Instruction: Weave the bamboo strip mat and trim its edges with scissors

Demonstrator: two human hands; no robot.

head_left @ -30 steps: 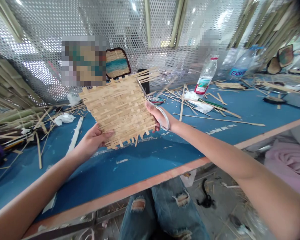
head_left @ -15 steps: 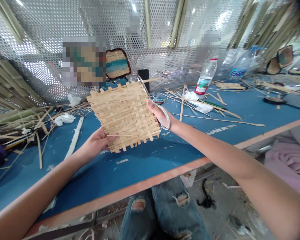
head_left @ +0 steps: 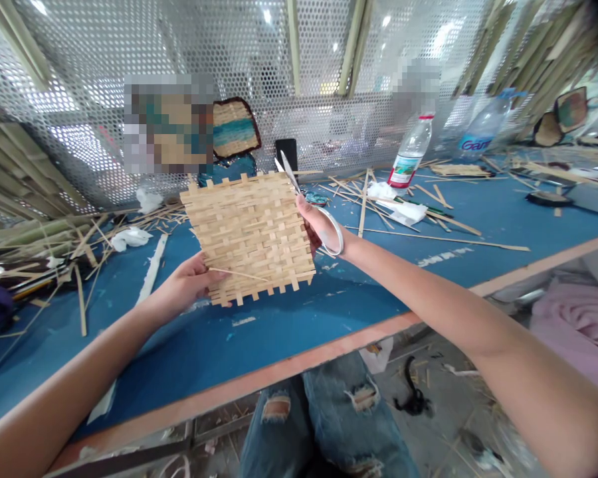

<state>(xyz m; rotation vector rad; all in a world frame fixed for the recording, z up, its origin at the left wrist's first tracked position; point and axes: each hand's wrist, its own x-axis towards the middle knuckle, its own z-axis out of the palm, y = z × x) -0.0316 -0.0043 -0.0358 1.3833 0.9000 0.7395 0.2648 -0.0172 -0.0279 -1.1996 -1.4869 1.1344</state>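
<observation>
A square woven bamboo mat [head_left: 249, 239] with short strip ends along its edges is held up over the table. My left hand [head_left: 187, 285] grips its lower left corner, thumb on the front, and a loose thin strip lies across the weave by that thumb. My right hand [head_left: 319, 226] holds silver-handled scissors [head_left: 290, 172] with the finger loop around it. The slightly parted blades point up beside the mat's upper right edge, and the right fingers are partly hidden behind the mat.
A blue work table [head_left: 219, 358] with a salmon-coloured edge is strewn with bamboo strips [head_left: 418, 239] and white tissue [head_left: 398, 211]. A plastic bottle [head_left: 411, 149] stands at the back, before a perforated metal screen [head_left: 323, 60]. Ripped jeans [head_left: 323, 425] show below the edge.
The mat has swung from a tilted pose to a squarer one and moved slightly right. The long strip ends at its upper right no longer show, and the scissor blades now stand apart.
</observation>
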